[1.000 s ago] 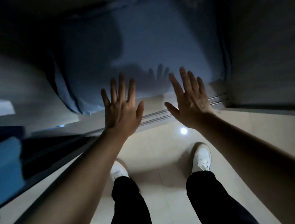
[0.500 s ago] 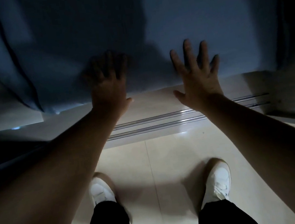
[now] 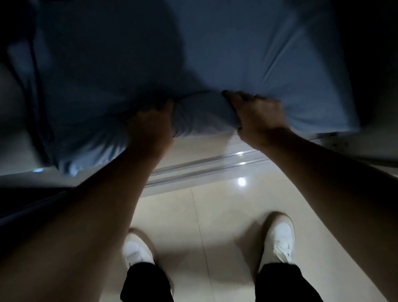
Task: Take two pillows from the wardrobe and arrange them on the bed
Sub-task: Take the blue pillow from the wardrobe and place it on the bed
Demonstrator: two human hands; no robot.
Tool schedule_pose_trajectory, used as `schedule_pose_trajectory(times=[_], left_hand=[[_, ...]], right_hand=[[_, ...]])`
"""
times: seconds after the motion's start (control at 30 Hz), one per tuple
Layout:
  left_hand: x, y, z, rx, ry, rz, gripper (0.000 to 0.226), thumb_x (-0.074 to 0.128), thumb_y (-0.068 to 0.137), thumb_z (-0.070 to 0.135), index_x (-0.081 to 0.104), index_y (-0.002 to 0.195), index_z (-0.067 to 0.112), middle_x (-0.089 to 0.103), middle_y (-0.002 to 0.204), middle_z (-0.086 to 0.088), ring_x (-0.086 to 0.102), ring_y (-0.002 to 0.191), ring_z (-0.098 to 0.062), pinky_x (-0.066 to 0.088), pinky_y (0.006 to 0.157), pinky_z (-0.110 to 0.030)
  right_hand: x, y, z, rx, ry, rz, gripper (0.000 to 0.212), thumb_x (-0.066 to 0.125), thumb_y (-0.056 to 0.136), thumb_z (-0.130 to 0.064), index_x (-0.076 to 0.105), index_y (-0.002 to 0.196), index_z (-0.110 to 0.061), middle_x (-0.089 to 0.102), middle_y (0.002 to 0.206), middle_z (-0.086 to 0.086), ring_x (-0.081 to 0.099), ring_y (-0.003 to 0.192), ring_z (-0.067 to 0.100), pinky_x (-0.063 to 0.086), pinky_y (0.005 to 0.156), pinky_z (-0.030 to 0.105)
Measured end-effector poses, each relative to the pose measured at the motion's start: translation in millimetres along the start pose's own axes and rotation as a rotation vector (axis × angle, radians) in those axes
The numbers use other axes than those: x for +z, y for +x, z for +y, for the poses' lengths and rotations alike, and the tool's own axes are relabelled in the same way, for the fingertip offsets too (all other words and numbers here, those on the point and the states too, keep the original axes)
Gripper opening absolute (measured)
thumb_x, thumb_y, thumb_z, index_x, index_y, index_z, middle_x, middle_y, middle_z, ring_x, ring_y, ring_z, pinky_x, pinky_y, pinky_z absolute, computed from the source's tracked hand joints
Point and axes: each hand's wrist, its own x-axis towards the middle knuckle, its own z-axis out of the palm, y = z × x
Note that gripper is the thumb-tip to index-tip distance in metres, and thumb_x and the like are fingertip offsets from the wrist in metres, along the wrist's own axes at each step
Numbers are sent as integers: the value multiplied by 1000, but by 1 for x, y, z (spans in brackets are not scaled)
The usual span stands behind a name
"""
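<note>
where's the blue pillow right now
In the head view the blue pillow fills the upper middle, inside the wardrobe just above the door track, its near edge bunched between the left hand and right hand.

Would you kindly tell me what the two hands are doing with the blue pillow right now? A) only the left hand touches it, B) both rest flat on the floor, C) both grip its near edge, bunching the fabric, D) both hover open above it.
C: the left hand and the right hand are each closed on the near edge of the blue pillow, with fabric bunched between them.
</note>
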Motion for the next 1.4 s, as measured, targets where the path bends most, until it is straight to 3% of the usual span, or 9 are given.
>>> schedule_pose_trajectory(times=[0.2,0.37,0.5,0.7,0.87,1.03,1.13,1.27,1.4], left_hand=[[-37,-103,5,-1,42,-277,64,71,74,15,40,129,24,58,123,-16,59,109,-45,50,90,-56],[-57,-159,7,97,138,-241,68,68,69,14,40,130,27,49,133,-12,44,122,-45,37,100,-63],[-88,-171,6,175,140,-123,64,70,69,13,46,128,22,51,126,-12,50,114,-43,46,93,-56],[-180,-188,16,189,78,-3,36,67,78,12,58,112,19,66,110,-11,66,97,-39,51,76,-39],[-240,-229,24,218,67,105,26,59,77,9,60,101,18,70,104,-11,67,95,-38,52,73,-37],[-279,-281,35,311,59,98,28,59,74,14,58,101,21,69,109,-6,66,101,-34,52,77,-35],[-309,-318,52,408,27,80,28,57,77,15,58,103,23,68,112,-8,64,104,-35,50,78,-36],[-353,-373,88,608,52,167,28,56,77,16,58,104,24,68,111,-8,63,104,-36,50,78,-36],[-405,-442,129,813,64,224,29,55,78,15,58,104,25,69,107,-9,63,101,-37,48,76,-37]], right_hand=[[-50,-95,-27,77,43,-247,69,70,73,-21,46,137,-35,61,128,4,66,102,35,53,79,38],[-73,-167,-43,142,55,-308,52,64,71,-23,53,122,-29,71,98,11,67,92,36,44,68,35],[-105,-187,-45,182,63,-233,46,63,69,-21,56,114,-26,72,94,11,67,91,36,36,65,34],[-200,-192,-41,222,67,-130,40,63,70,-27,68,110,-30,73,102,10,68,96,34,51,76,34],[-273,-230,-43,262,58,-69,33,60,79,-29,71,108,-19,72,107,14,67,102,35,52,82,34],[-313,-305,-55,314,19,-24,34,55,80,-27,70,111,-25,72,106,9,67,100,33,49,76,32],[-342,-359,-57,425,-14,23,31,55,81,-30,71,108,-25,72,104,8,67,99,33,47,72,32],[-386,-445,-57,586,-32,85,32,58,85,-51,69,103,-26,72,102,5,68,97,30,43,68,31],[-438,-547,-66,760,-36,170,33,59,81,-53,70,99,-28,72,99,3,68,97,28,42,68,31]])
